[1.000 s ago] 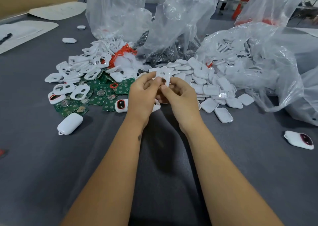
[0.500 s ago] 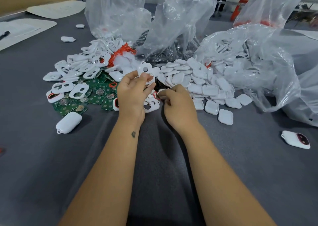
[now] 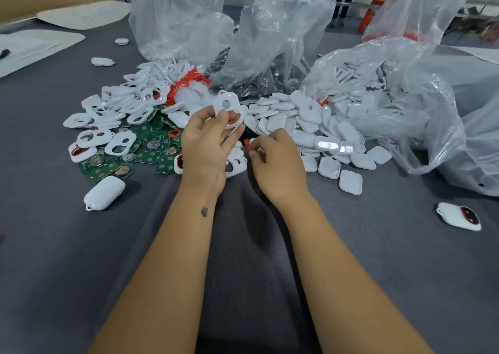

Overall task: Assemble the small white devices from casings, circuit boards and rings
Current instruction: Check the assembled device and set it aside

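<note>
The left hand (image 3: 205, 143) holds a white casing (image 3: 226, 109) upright in pinching fingers above the pile's middle. At its 4 o'clock the right hand (image 3: 275, 162) pinches a small red ring (image 3: 247, 142). Green boards (image 3: 151, 148) lie at 9 o'clock on the grey worktop (image 3: 54, 259), backs (image 3: 310, 127) at 3 o'clock.

Soft even light, wide-angle bend, slight blur.

White casings (image 3: 302, 121), green circuit boards (image 3: 151, 154), red rings (image 3: 189, 79), grey table (image 3: 81, 259)
</note>
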The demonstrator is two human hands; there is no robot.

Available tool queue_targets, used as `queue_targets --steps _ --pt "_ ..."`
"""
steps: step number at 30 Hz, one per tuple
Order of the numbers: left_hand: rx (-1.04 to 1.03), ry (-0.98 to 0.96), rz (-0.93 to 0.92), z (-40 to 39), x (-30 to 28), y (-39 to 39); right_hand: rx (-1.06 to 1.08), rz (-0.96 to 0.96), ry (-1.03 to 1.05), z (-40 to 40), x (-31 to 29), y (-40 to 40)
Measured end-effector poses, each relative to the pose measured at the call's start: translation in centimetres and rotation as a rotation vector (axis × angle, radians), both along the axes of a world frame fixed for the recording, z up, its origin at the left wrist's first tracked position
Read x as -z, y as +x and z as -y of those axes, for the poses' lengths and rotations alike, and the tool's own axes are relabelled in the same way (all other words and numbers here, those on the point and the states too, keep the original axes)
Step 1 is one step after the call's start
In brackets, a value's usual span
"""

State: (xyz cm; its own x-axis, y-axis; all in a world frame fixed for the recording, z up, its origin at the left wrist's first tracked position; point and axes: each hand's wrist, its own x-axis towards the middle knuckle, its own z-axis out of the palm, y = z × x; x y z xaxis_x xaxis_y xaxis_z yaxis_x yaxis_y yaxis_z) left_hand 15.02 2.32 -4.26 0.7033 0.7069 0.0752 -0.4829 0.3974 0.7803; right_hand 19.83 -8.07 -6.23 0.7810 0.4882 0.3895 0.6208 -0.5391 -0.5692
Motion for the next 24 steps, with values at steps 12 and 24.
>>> queue_targets --steps 12,24 --pt "0.367 -0.214 0.018 3.6 0.1 0.6 0.360 -0.109 0.551 1.1 -0.9 1.1" --pt "0.006 0.208 -0.332 3.5 1.7 1.5 0.257 -0.282 0.685 1.1 -0.8 0.3"
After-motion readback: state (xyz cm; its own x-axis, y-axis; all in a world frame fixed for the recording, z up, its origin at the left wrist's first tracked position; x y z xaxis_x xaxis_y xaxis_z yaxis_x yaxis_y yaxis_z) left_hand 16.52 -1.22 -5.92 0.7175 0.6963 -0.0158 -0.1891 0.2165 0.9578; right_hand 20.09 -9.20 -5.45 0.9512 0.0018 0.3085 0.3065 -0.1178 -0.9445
